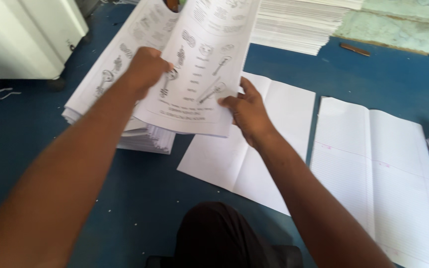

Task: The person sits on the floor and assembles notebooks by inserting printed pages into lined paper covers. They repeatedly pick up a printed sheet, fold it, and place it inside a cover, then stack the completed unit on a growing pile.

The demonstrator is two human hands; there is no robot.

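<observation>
— What's that sheaf made of?

— Thin white paper, the printed sheets (pixel 199 64) carrying line drawings, lifted and curling above the printed stack (pixel 120 94) on the blue floor (pixel 140 183).

— And the 2 hands?

— The left hand (pixel 145 69) is closed on the sheaf's left side; the right hand (pixel 247 111) pinches its lower edge, fingers partly curled.

— Around them?

— A creased blank sheet (pixel 254 149) beneath, ruled sheets (pixel 378 168) to the right, another paper pile (pixel 299 25) behind.
</observation>
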